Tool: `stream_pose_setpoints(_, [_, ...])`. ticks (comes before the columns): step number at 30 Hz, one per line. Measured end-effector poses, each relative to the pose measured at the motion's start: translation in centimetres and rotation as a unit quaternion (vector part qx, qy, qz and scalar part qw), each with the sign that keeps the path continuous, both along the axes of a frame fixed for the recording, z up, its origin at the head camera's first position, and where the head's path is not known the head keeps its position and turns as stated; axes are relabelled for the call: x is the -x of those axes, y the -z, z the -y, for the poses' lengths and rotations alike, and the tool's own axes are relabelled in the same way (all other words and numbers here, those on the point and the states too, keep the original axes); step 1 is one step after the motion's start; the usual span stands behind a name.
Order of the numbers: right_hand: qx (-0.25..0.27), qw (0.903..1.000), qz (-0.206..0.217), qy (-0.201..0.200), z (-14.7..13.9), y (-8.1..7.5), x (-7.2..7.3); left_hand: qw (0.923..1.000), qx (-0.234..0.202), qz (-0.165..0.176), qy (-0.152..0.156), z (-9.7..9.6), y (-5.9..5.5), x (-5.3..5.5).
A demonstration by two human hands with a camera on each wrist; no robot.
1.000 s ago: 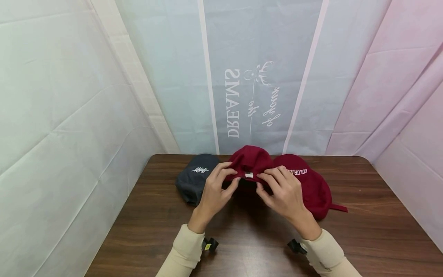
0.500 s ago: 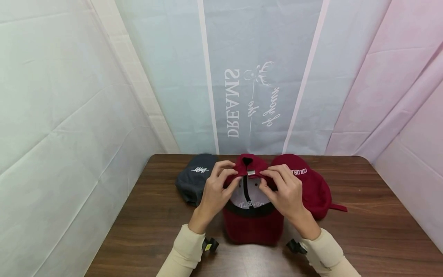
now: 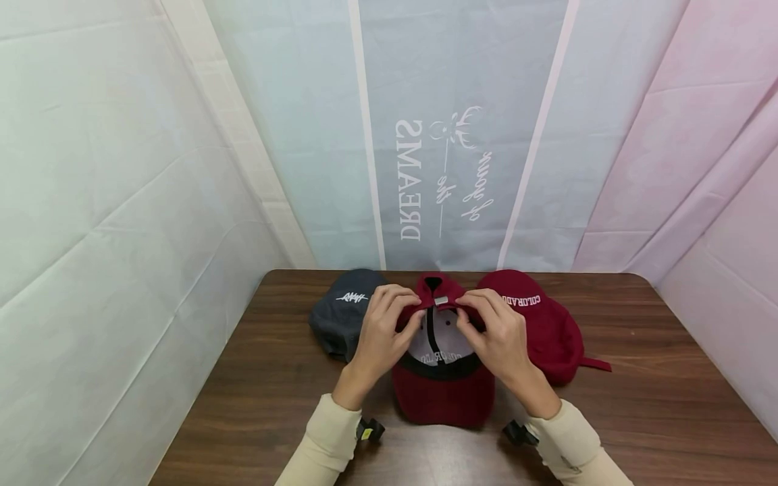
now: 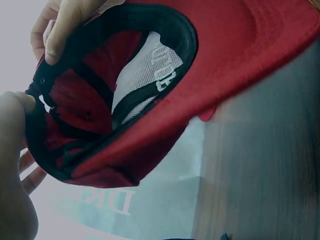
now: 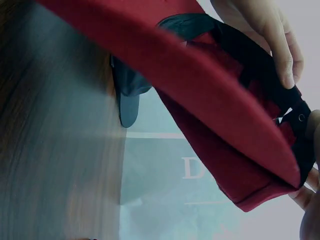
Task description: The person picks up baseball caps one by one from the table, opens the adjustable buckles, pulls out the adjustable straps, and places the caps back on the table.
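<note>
A dark red baseball cap (image 3: 446,398) is held up between both hands, its brim toward me and its inside showing a black sweatband and white mesh. My left hand (image 3: 383,331) pinches the cap's back edge on the left of the strap opening. On the other side of the metal buckle (image 3: 441,301), my right hand (image 3: 500,332) pinches the same edge. In the left wrist view, thumbs press the black sweatband (image 4: 172,30) at the back of the cap (image 4: 240,55). The right wrist view has the cap's brim (image 5: 200,75) across it.
A dark blue cap (image 3: 340,324) with white lettering lies at the left on the wooden table (image 3: 261,405). Another red cap (image 3: 556,337), marked COLORADO, lies at the right, its strap (image 3: 595,364) sticking out. Behind the table hangs a printed cloth (image 3: 450,67).
The held cap has tipped so that its inside and brim now face me, where a second ago mainly its outer back was seen. Both hands keep their pinch and have barely moved.
</note>
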State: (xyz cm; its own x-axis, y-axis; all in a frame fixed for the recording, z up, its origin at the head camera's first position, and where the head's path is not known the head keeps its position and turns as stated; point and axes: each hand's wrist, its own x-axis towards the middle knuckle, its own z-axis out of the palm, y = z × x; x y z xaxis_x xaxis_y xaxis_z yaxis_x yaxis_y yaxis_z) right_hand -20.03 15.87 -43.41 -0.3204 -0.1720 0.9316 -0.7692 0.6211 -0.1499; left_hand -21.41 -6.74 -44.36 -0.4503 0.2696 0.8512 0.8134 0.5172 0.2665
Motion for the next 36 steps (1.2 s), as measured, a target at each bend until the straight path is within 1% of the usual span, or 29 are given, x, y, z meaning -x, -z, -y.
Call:
stream_pose_setpoints(5, [0.010, 0.9999, 0.009, -0.008, 0.1, 0.2, 0.2, 0.9997, 0.012, 0.015, 0.014, -0.4, 0.0, -0.1])
stream_pose_setpoints(11, [0.020, 0.9995, 0.018, -0.018, 0.1, 0.4, 0.2, 0.9990, 0.013, 0.028, 0.031, -1.0, 0.0, -0.3])
stream_pose_setpoints(17, [0.022, 0.9990, 0.028, -0.025, 0.3, 0.7, 0.3, 0.9980, 0.013, 0.044, 0.043, -1.7, -0.4, -0.5])
stream_pose_setpoints(22, [0.023, 0.9987, 0.031, -0.034, 0.4, 0.7, 0.3, 0.9969, 0.016, 0.066, 0.039, -2.0, -0.7, -0.7])
stream_pose_setpoints(26, [0.021, 0.9980, 0.035, -0.048, 0.5, 0.8, 0.2, 0.9963, 0.019, 0.077, 0.034, -2.2, -0.8, -0.9])
stream_pose_setpoints(32, [0.020, 0.9965, 0.036, -0.073, 0.7, 0.8, 0.1, 0.9965, 0.020, 0.077, 0.026, -2.5, -0.9, -1.0])
stream_pose_setpoints(36, [0.024, 0.9955, 0.031, -0.087, 0.8, 0.7, 0.0, 0.9964, 0.015, 0.078, 0.027, -2.5, -0.8, -1.0])
